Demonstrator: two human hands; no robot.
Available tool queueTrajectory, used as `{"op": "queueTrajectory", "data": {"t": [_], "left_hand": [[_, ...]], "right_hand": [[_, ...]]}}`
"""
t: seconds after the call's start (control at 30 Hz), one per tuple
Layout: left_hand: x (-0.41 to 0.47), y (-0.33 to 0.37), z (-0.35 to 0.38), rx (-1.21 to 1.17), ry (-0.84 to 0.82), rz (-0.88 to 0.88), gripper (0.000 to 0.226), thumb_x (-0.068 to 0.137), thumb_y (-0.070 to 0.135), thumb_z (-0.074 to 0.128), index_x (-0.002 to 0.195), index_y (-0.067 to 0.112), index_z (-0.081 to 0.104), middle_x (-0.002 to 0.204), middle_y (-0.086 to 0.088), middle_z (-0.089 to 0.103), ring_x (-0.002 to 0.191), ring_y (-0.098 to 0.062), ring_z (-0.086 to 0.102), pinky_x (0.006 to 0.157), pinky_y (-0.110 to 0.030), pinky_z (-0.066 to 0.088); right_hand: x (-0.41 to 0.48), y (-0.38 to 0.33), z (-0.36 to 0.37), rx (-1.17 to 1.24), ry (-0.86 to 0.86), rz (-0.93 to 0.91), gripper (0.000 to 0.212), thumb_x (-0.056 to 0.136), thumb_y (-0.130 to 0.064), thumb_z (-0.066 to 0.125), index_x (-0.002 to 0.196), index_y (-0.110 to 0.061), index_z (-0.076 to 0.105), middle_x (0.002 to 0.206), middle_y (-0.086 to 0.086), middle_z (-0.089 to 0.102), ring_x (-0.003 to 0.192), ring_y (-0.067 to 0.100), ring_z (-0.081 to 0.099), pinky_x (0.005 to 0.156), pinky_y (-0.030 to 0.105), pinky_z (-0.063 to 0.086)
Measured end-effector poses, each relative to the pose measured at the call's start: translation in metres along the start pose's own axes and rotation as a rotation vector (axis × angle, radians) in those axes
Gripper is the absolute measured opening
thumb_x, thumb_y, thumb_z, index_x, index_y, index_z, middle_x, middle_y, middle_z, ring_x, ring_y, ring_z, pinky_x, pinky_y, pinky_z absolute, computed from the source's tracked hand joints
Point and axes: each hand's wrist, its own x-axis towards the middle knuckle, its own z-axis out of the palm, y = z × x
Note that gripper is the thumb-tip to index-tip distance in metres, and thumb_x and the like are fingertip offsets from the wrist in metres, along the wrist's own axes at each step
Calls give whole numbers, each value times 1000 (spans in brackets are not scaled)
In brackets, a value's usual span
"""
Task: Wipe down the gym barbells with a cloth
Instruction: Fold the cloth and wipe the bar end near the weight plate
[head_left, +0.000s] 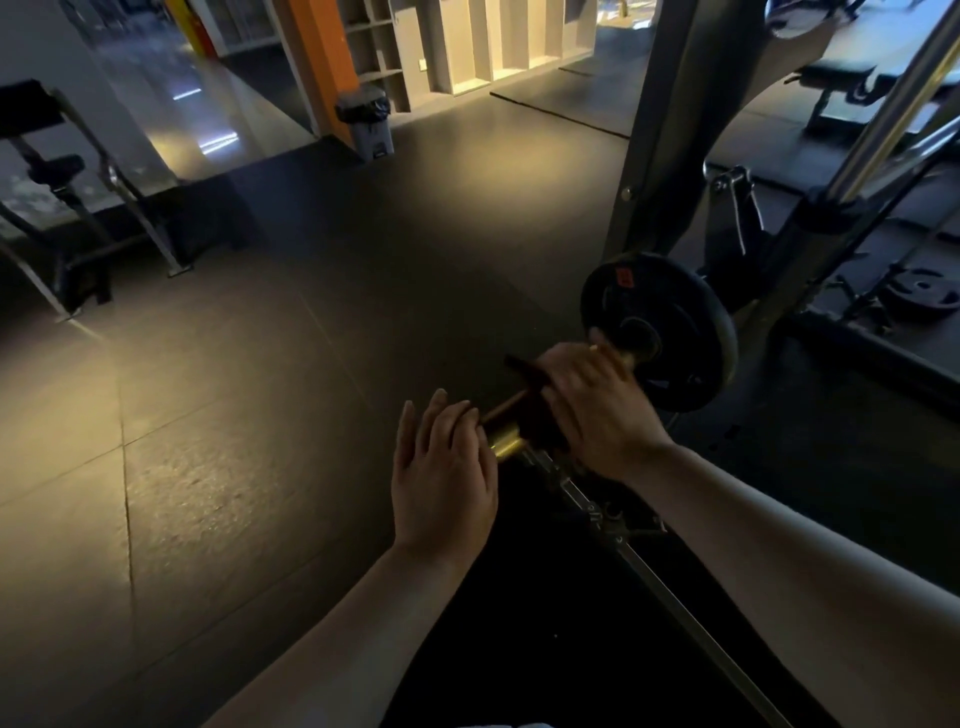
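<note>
Fingers (569, 371) of the right hand (597, 415) are curled over a dark cloth (527, 376), clenching it round the sleeve of the barbell (506, 441) just beside the black weight plate (670, 332). One corner of the cloth sticks out to the left of the knuckles. The left hand (441, 478) lies released, its fingers (434, 415) straight and close together, their tips resting against the brassy end of the sleeve. That end points toward the camera and to the left, while the plate sits on the far side of the right hand, with a small red sticker (625, 277) near its top edge. The barbell is held above a dark rubber floor (249, 364), in front of a grey rack upright (670, 130). A thin metal rod (675, 597) runs from below the hands toward the lower right corner; whether it belongs to the barbell or the rack cannot be told. Farther off stand a grey bin (366, 122) lined with a black bag, an orange column (322, 52) and pale open shelves (467, 41). Another plate (919, 291) lies low at the right, and a metal-framed machine (78, 208) stands at the left
</note>
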Motion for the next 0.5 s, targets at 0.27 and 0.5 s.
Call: {"op": "queueTrajectory", "data": {"t": [0.27, 0.5], "left_hand": [[16, 11, 5, 72, -87, 67, 46, 98, 26, 41, 130, 0, 62, 134, -16, 64, 137, -29, 52, 118, -47, 38], [14, 5, 9, 21, 10, 95, 43, 105, 26, 35, 125, 3, 66, 128, -14, 68, 131, -28, 57, 109, -50, 48]], "right_hand": [[-2, -27, 1, 38, -91, -91, 48, 104, -42, 33, 138, -16, 56, 138, 3, 58, 139, 24, 43, 126, 44, 19], [8, 57, -14, 80, -42, 167, 54, 106, -43, 23, 142, -16, 52, 145, 3, 52, 146, 22, 34, 124, 37, 17]]}}
